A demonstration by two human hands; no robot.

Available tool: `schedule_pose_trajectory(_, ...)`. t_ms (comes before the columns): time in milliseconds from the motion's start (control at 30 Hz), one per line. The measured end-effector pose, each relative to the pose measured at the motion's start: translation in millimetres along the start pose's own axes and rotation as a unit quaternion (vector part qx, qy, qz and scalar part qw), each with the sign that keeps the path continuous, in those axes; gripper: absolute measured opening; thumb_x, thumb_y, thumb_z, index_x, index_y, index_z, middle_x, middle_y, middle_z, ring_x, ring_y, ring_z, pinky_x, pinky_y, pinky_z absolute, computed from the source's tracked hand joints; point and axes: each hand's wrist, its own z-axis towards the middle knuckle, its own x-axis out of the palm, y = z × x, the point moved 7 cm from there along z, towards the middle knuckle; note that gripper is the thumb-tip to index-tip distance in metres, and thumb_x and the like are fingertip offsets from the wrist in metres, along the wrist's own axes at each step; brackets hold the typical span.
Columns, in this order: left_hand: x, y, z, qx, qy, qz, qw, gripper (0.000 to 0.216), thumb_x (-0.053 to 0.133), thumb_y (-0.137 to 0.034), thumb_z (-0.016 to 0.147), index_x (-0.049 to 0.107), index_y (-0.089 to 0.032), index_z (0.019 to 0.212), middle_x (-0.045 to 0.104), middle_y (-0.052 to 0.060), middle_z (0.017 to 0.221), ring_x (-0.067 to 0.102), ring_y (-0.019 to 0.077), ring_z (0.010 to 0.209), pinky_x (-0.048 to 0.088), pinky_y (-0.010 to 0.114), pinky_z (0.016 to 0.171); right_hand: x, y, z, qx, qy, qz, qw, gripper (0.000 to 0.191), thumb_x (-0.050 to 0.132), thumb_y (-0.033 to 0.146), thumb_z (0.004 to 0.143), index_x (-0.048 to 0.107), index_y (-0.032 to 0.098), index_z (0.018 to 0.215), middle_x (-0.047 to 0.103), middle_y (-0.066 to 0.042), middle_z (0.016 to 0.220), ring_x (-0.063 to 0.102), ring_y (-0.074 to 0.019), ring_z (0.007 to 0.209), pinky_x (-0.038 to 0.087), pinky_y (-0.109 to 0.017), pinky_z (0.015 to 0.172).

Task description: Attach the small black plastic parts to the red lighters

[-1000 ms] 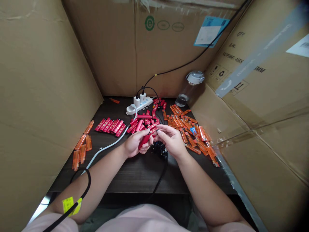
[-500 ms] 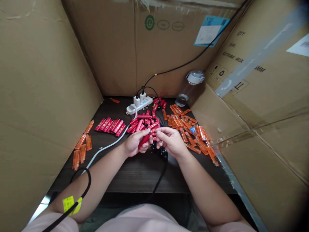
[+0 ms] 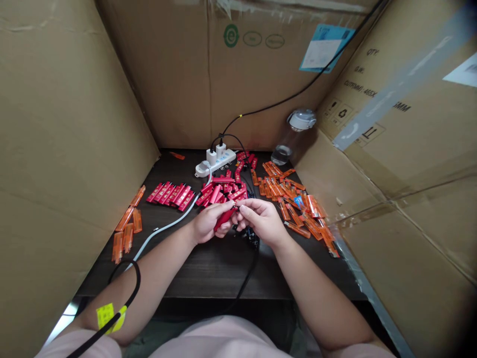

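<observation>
My left hand (image 3: pixel 209 223) is closed round a small red stick-shaped device (image 3: pixel 224 217), held over the middle of the dark table (image 3: pixel 208 268). My right hand (image 3: pixel 261 219) pinches at the device's upper end with thumb and forefinger; what sits between those fingertips is too small to make out. The two hands touch each other. Just behind them lies a loose heap of red devices (image 3: pixel 223 189), and a neat row of the same red devices (image 3: pixel 171 193) lies to the left.
A pile of orange transparent caps (image 3: pixel 294 201) spreads at the right; a few more orange caps (image 3: pixel 126 226) lie at the left edge. A white power strip (image 3: pixel 216 161), a white cable (image 3: pixel 164 227), a black cable (image 3: pixel 248 276) and a clear bottle (image 3: pixel 294 136) are present. Cardboard walls (image 3: pixel 67 149) enclose the table.
My right hand's fingertips have moved a little left and closer onto the end of the red device. The left hand has stayed nearly in place.
</observation>
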Motion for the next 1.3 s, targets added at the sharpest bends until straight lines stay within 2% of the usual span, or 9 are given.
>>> schedule_pose_trajectory(233,-2.0,-0.1,1.3,0.019,-0.025,0.037,0.999,0.047,0.05,-0.055,0.085,0.058,-0.013,0.068,0.041,-0.002,0.045,0.028,0.0053,0.037,0.017,0.019,0.037,4.4,6.6,-1.6,-0.009,-0.017,-0.048,0.999,0.027,0.076,0.035,0.073,0.069,0.016,0.09,0.069,-0.001,0.065,0.065,-0.0137,0.053,0.057,-0.028,0.054)
schedule_pose_trajectory(333,-3.9,-0.8,1.5,0.028,-0.043,0.053,0.997,0.048,0.05,-0.056,0.085,0.056,-0.012,0.064,0.04,-0.002,0.046,0.029,0.0049,0.037,0.016,0.018,0.037,6.3,8.8,-2.6,-0.03,-0.029,-0.074,0.996,0.025,0.077,0.032,0.071,0.069,0.016,0.088,0.069,-0.002,0.065,0.065,-0.0156,0.055,0.057,-0.03,0.056)
schedule_pose_trajectory(567,-3.0,-1.1,2.2,0.04,-0.037,0.075,0.996,0.05,0.048,-0.057,0.085,0.058,-0.012,0.067,0.04,-0.003,0.045,0.029,0.005,0.038,0.018,0.018,0.036,6.2,15.9,-4.6,-0.108,-0.05,-0.137,0.983,0.016,0.071,0.031,0.077,0.069,0.017,0.086,0.065,0.0,0.06,0.06,-0.0126,0.051,0.052,-0.026,0.052)
schedule_pose_trajectory(733,2.3,-2.5,0.6,0.049,-0.006,0.066,0.997,0.049,0.049,-0.057,0.086,0.058,-0.012,0.069,0.041,-0.003,0.046,0.029,0.0047,0.037,0.019,0.018,0.036,0.1,4.4,0.2,-0.053,-0.033,-0.056,0.997,0.021,0.07,0.034,0.08,0.069,0.015,0.088,0.066,0.0,0.058,0.06,-0.0121,0.048,0.048,-0.024,0.048)
schedule_pose_trajectory(867,4.5,-3.6,-0.2,0.047,0.001,0.06,0.997,0.048,0.049,-0.055,0.086,0.058,-0.011,0.069,0.044,-0.002,0.047,0.03,0.0044,0.037,0.018,0.018,0.036,-0.7,-1.9,2.0,-0.036,-0.016,-0.016,0.999,0.019,0.07,0.032,0.08,0.07,0.016,0.091,0.066,0.001,0.057,0.059,-0.0112,0.047,0.048,-0.023,0.048)
schedule_pose_trajectory(1300,5.5,-2.6,-0.6,0.028,0.007,0.068,0.997,0.051,0.048,-0.056,0.086,0.058,-0.01,0.068,0.044,-0.002,0.046,0.03,0.0043,0.036,0.017,0.017,0.035,2.8,-0.4,1.2,-0.002,0.005,-0.032,0.999,0.023,0.074,0.032,0.075,0.071,0.013,0.088,0.066,-0.001,0.057,0.058,-0.0104,0.047,0.048,-0.022,0.046)
